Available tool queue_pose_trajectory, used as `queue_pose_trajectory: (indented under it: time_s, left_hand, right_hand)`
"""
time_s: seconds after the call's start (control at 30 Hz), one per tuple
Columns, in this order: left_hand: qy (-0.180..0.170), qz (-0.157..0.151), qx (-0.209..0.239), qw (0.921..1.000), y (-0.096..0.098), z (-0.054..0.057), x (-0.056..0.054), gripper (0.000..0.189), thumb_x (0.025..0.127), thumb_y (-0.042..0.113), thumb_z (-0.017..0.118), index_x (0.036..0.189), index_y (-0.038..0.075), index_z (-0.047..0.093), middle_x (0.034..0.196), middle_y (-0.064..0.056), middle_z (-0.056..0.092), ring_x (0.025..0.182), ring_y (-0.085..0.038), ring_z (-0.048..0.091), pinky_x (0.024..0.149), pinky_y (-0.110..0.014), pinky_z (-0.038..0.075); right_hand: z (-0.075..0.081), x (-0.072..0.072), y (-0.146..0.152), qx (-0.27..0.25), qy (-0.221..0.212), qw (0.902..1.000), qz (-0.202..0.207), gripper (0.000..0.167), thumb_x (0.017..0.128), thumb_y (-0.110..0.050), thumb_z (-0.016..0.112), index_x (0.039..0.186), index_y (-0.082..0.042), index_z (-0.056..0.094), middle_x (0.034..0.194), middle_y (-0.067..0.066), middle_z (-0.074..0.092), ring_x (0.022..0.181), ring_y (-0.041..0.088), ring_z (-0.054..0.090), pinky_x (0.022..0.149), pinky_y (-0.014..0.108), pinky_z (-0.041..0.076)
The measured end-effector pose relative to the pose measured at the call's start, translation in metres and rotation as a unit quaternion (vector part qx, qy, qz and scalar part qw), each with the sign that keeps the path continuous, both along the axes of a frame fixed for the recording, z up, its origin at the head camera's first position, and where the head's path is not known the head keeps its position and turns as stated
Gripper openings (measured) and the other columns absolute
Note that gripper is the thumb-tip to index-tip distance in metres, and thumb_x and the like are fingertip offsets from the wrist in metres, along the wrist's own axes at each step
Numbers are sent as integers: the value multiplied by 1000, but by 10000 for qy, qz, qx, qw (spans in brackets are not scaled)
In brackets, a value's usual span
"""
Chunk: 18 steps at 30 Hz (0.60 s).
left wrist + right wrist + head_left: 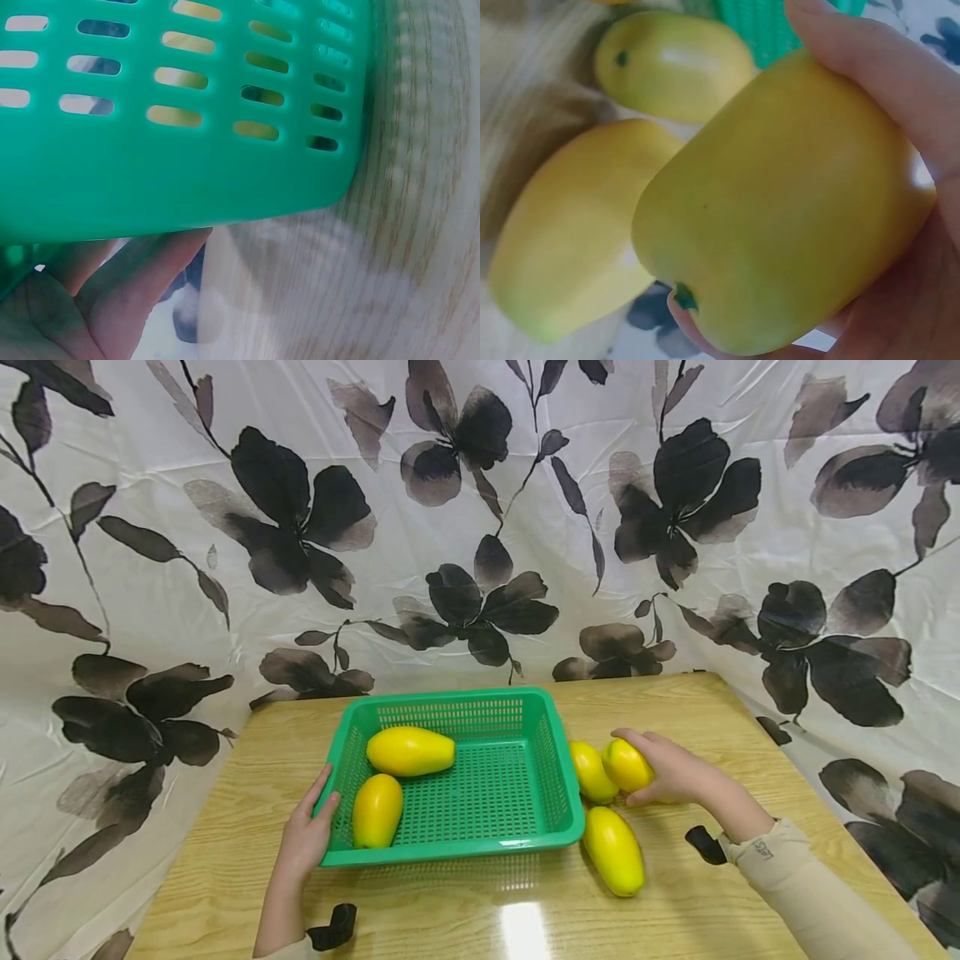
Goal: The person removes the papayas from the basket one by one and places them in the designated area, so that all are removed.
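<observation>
A green plastic basket (480,852) with slotted walls stands on the table. Two yellow papayas lie inside: one papaya (410,751) near the back and another papaya (377,811) at the front left. My left hand (306,835) grips the basket's left rim; in the left wrist view its fingers (142,289) go partly out of sight behind the rim. Right of the basket, my right hand (670,768) holds a papaya (780,202), with fingers and thumb around it. Beside the held fruit lie a papaya (592,772) against the basket and a papaya (614,852) farther forward.
The wooden table (420,914) carries the basket and fruit. A white cloth (480,527) printed with dark flowers hangs behind the table and along both sides. A black strap piece (333,927) sits at the left wrist, and a similar one (707,845) at the right.
</observation>
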<state>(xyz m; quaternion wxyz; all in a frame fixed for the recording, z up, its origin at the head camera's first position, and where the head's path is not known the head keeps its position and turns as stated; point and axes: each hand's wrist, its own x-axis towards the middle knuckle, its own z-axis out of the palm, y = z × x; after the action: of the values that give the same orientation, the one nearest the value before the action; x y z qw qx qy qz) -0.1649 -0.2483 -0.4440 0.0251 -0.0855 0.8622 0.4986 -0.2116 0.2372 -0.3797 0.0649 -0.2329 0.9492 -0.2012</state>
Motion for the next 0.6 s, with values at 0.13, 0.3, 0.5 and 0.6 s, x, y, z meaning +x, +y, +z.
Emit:
queue_pose_trajectory:
  time_s: [0.13, 0.3, 0.5, 0.6]
  left_hand:
    - [-42, -8, -24, 10000, 0, 0, 1, 52, 100, 36, 32, 147, 34, 11, 152, -12, 8, 135, -42, 7, 100, -65, 13]
    - [-49, -5, -19, 10000, 0, 1, 1, 52, 100, 35, 32, 147, 34, 10, 152, -12, 8, 135, -42, 7, 100, -65, 13]
    - [-64, -17, 24, 10000, 0, 2, 0, 52, 100, 35, 33, 147, 34, 11, 152, -12, 8, 135, -42, 6, 101, -64, 13]
    - [-71, -23, 38, 10000, 0, 2, 0, 52, 100, 35, 33, 147, 33, 10, 152, -12, 7, 135, -41, 6, 101, -64, 13]
  right_hand:
    - [-7, 4, 7, -28, -34, 9999, -106, 85, 64, -23, 83, 133, -5, 37, 111, 23, 50, 96, 34, 53, 81, 51, 45]
    - [-14, 8, 11, 60, -68, 9999, -121, 85, 65, -26, 83, 132, -3, 37, 111, 23, 51, 95, 34, 54, 80, 50, 45]
    - [-23, 11, 15, 111, -107, 9998, -106, 83, 65, -24, 83, 132, -2, 38, 112, 24, 51, 99, 37, 53, 83, 52, 44]
    - [-29, 14, 16, 100, -169, 9997, -134, 82, 65, -21, 83, 131, -3, 39, 111, 23, 52, 98, 35, 53, 83, 52, 43]
